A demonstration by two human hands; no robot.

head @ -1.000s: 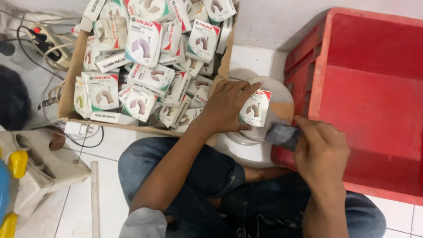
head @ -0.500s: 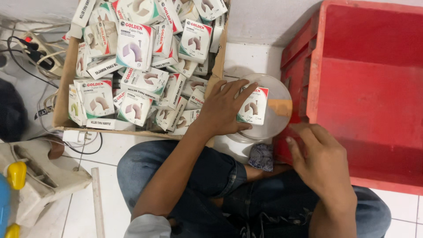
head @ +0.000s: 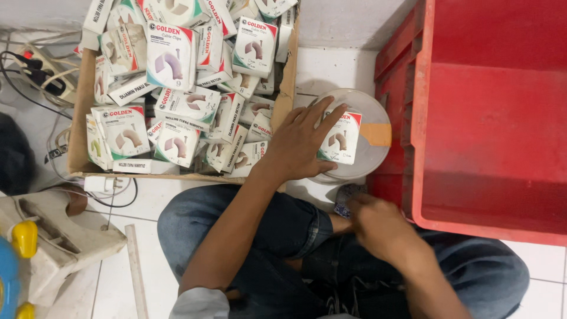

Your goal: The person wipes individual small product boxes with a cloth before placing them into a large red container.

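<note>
nearest the camera, the right hand (head: 381, 227) is seen low over the lap, blurred, with its fingers curled beside a small dark object (head: 348, 201) on the floor; whether that object is gripped or only touched cannot be told. just beyond it and to its left, the left hand (head: 298, 145) is laid flat with fingers spread on a small white carton (head: 341, 139), which is pressed onto the lid of a round translucent tub (head: 369, 127); nothing is clasped, the carton is only held down. a strip of tan tape (head: 377, 134) is seen on the lid just past the carton, away from the left hand.

farther off, to the left of the left hand, a cardboard box (head: 80, 118) is packed with many like cartons (head: 171, 56), heaped loosely. to the right of both hands, a red crate (head: 496, 106) is seen with no carton in the part shown.

as a judgement, the work is at an early stage: one carton has been brought out onto the tub, the heap in the box is barely reduced, and nothing appears to have been placed in the crate.
</note>
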